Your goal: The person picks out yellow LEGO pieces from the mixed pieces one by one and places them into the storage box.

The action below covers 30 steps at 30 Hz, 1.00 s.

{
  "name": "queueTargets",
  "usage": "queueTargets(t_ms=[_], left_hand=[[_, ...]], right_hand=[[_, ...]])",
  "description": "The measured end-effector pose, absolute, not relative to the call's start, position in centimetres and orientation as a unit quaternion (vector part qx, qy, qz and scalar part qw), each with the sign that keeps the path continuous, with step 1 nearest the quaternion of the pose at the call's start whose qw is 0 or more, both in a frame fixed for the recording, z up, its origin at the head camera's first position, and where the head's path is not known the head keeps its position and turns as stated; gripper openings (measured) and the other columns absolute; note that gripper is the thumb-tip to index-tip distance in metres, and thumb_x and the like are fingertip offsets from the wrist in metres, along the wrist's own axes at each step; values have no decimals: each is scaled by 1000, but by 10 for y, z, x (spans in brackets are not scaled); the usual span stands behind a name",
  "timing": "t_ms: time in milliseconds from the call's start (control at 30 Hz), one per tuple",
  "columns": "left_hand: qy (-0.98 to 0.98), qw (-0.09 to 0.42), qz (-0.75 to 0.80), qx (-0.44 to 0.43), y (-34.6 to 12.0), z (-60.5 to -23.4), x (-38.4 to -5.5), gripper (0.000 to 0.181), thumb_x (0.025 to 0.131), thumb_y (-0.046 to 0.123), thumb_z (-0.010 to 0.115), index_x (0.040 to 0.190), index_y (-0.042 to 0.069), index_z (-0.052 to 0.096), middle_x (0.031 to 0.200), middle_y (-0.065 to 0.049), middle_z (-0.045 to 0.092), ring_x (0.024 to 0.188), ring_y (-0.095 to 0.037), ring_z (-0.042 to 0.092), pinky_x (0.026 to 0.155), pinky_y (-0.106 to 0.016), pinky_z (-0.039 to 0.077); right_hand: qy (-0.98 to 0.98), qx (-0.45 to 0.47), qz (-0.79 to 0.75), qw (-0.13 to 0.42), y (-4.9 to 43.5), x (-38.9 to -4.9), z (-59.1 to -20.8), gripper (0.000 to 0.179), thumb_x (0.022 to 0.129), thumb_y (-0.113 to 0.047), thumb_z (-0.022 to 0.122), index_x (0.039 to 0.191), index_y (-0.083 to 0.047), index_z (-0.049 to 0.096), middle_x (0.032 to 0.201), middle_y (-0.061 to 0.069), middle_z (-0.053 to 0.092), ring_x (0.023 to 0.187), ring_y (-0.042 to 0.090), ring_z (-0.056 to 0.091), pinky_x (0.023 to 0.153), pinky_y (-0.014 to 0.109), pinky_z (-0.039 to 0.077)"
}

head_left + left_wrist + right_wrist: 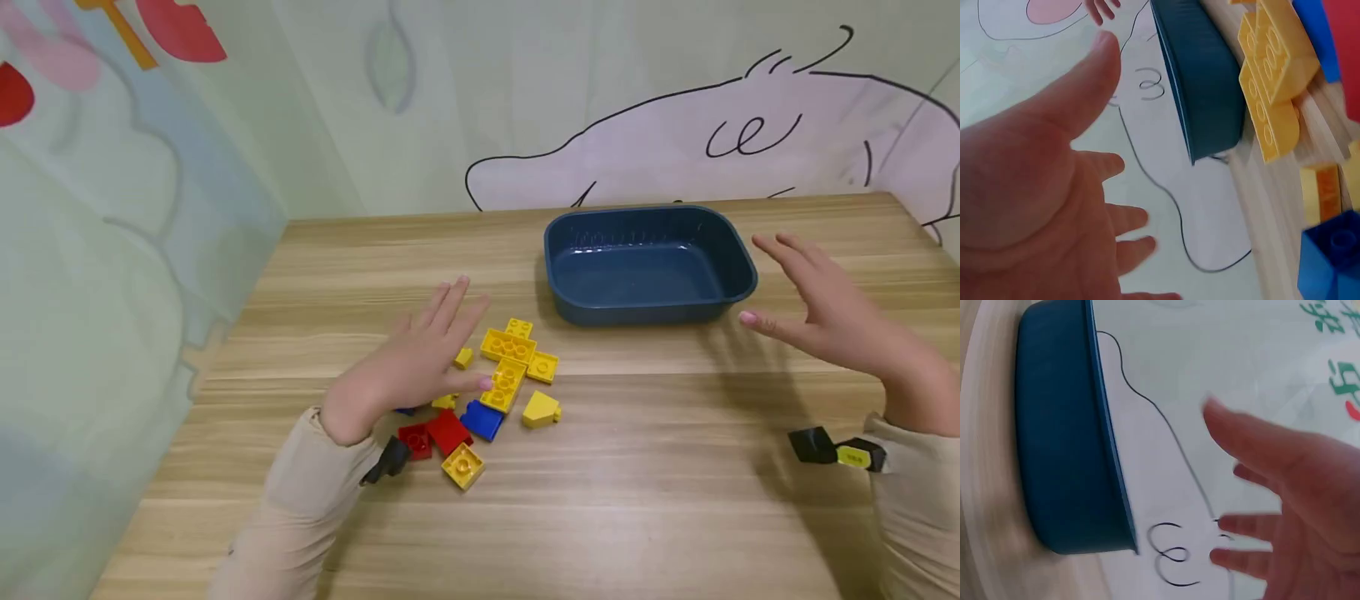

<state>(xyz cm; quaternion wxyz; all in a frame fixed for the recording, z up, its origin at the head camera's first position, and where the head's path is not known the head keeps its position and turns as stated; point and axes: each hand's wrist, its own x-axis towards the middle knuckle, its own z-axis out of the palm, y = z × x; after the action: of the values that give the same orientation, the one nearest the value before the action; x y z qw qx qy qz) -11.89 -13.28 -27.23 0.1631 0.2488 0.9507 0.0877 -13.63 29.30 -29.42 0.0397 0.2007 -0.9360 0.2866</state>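
Note:
My left hand [420,362] hovers over a loose group of building blocks, its fingers stretched out and holding nothing. Yellow blocks [508,346], a blue block [482,420] and a red block [449,432] lie around and partly beneath it; some are hidden by the hand. Off to the right, my right hand [840,308] is raised beside a dark blue plastic basin [637,312], fingers spread and apart from the rim. In the right wrist view the basin [1066,437] stands left of the bare palm. The left wrist view has the yellow blocks [1269,81] near the basin.
The wooden table [637,517] meets a painted wall [525,100] at its back edge, just behind the basin. A single yellow block [542,410] sits at the group's right side, and another yellow block [463,467] at its front.

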Motion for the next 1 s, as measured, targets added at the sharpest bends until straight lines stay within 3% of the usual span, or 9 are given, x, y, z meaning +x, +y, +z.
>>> queueTargets(t_ms=[133, 233, 300, 367, 467, 600, 700, 833, 1000], left_hand=[[944, 179, 123, 247, -116, -274, -136, 80, 91, 48, 52, 150, 12, 14, 154, -17, 10, 139, -34, 14, 107, -53, 22], [941, 183, 196, 207, -100, -281, -153, 70, 94, 42, 50, 148, 8, 22, 150, -15, 25, 135, -30, 30, 106, -45, 29], [931, 181, 265, 173, -90, -289, -164, 63, 96, 37, 50, 146, 7, 26, 148, -13, 32, 131, -27, 35, 104, -43, 33], [918, 178, 330, 130, -79, -297, -172, 58, 96, 33, 51, 145, 10, 30, 146, -12, 35, 128, -27, 40, 101, -42, 37], [881, 175, 435, 64, -63, -309, -181, 55, 96, 27, 51, 144, 10, 30, 145, -13, 35, 124, -28, 44, 97, -41, 42], [830, 161, 534, -7, -43, -320, -190, 54, 97, 21, 50, 144, 6, 29, 145, -15, 33, 119, -28, 49, 93, -37, 45], [819, 146, 554, -36, -32, -322, -195, 54, 97, 19, 50, 144, 4, 29, 144, -16, 34, 122, -28, 46, 96, -36, 43], [815, 130, 563, -55, -24, -322, -200, 53, 96, 17, 50, 143, 4, 29, 145, -16, 34, 127, -27, 40, 100, -37, 39], [781, 121, 610, -54, -20, -323, -204, 50, 96, 11, 48, 142, 2, 32, 141, -17, 37, 122, -27, 44, 97, -36, 42]], right_hand=[[-911, 85, 402, -15, 297, -148, -296, 72, 93, -25, 58, 150, -12, 16, 149, 27, 16, 134, 46, 16, 98, 66, 20], [-890, 8, 453, -41, 299, -159, -304, 69, 95, -34, 50, 150, -14, 14, 149, 26, 18, 133, 42, 24, 97, 39, 39], [-879, -10, 474, -46, 299, -167, -311, 69, 95, -34, 49, 150, -11, 14, 148, 28, 20, 132, 41, 28, 85, 19, 43], [-870, -24, 490, -45, 296, -173, -318, 68, 96, -32, 47, 149, -7, 14, 147, 30, 20, 130, 40, 30, 74, 10, 43], [-857, -49, 512, -44, 290, -181, -326, 67, 96, -31, 46, 148, -4, 13, 148, 29, 18, 130, 39, 30, 90, 24, 45], [-847, -85, 523, -43, 282, -189, -332, 66, 97, -28, 44, 148, -1, 13, 148, 28, 19, 129, 39, 32, 100, 44, 35], [-846, -101, 522, -38, 279, -194, -335, 62, 96, -22, 45, 147, 1, 16, 145, 30, 23, 122, 34, 41, 93, 30, 43], [-840, -114, 530, -28, 278, -200, -338, 57, 94, -13, 44, 145, 1, 22, 143, 31, 28, 102, 15, 51, 67, 10, 46], [-824, -120, 554, -23, 278, -206, -336, 57, 92, -7, 44, 145, 1, 24, 140, 31, 32, 84, -1, 51, 61, 10, 46]])
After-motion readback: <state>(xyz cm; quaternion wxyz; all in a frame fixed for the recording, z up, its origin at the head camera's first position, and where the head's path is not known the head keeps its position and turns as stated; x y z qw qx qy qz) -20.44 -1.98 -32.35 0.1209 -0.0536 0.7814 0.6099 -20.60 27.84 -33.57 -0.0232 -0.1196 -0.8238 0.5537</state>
